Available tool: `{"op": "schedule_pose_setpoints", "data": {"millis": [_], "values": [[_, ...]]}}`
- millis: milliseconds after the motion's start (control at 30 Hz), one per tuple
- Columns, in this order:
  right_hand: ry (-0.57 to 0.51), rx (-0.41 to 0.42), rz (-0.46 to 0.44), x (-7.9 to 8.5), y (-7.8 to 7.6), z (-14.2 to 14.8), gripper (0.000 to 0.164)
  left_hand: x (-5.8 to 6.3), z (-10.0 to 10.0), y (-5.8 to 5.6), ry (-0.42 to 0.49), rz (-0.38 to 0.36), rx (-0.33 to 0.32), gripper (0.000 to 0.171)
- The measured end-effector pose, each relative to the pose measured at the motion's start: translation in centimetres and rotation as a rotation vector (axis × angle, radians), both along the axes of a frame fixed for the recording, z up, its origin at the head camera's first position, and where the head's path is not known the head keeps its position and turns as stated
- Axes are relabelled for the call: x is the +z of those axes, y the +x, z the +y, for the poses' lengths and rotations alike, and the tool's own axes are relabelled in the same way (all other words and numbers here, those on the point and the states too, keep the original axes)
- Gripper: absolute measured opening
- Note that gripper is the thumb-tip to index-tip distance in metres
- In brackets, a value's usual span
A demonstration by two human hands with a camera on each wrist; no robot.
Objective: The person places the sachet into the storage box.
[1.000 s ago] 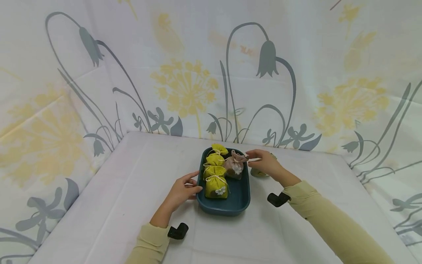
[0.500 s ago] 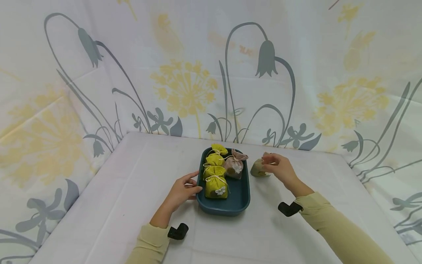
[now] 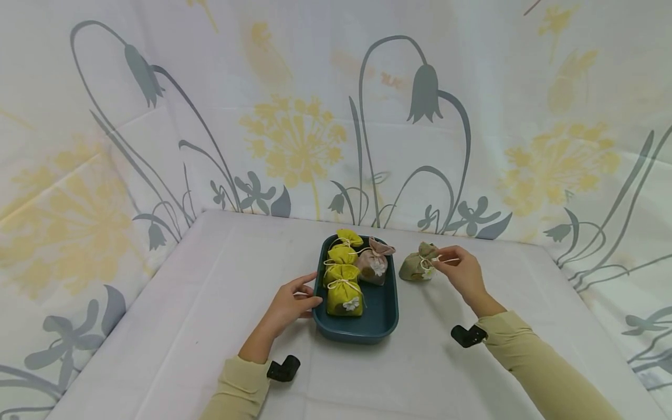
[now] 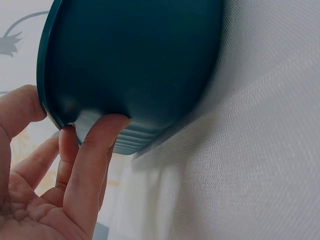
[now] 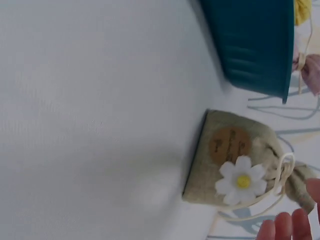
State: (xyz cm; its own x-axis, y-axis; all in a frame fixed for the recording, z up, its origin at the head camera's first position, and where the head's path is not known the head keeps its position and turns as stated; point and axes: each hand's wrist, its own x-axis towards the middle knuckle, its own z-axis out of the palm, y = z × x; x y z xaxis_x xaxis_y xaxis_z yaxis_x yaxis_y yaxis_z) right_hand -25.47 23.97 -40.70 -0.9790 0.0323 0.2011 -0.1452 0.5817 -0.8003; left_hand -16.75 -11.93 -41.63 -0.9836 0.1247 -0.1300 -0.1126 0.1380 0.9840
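Observation:
My left hand (image 3: 287,300) holds the left rim of a dark teal plastic tray (image 3: 385,315); in the left wrist view, its fingertips (image 4: 112,125) lie against the outer wall. Along the tray's left side stand several yellow-green drawstring sachets (image 3: 343,297). A pinkish-brown sachet (image 3: 373,268) with a white flower sits at its back right. Right of the tray, an olive-beige sachet (image 5: 200,185) stands on the table. My right hand (image 3: 462,273) is at its tied neck, thumb and fingers apart on either side; whether they touch it cannot be made out.
A white cloth covers the table (image 3: 210,326). Behind and at both sides hang white curtains (image 3: 315,70) printed with grey and yellow flowers. A black camera mount is on each wrist.
My right hand has moved right from beside the pinkish-brown sachet to the olive-beige one, whose neck and flower now show. The left hand and tray stay in place.

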Motion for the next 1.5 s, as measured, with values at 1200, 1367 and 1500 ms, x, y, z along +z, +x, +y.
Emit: {"op": "schedule_pose_setpoints", "data": {"millis": [1200, 1367, 1500], "values": [[-0.127, 0.097, -0.136, -0.2, -1.4, 0.0, 0.033, -3.0, -0.3, -1.6, 0.003, 0.006, 0.013, 0.057], [-0.123, 0.094, -0.097, 0.9, -0.6, -0.3, 0.033, -3.0, -0.4, -1.6, 0.002, 0.008, 0.015, 0.057], [-0.169, 0.118, -0.082, 1.8, 0.0, -0.6, 0.031, -3.0, -0.3, -1.6, 0.005, 0.004, 0.019, 0.057]]}}
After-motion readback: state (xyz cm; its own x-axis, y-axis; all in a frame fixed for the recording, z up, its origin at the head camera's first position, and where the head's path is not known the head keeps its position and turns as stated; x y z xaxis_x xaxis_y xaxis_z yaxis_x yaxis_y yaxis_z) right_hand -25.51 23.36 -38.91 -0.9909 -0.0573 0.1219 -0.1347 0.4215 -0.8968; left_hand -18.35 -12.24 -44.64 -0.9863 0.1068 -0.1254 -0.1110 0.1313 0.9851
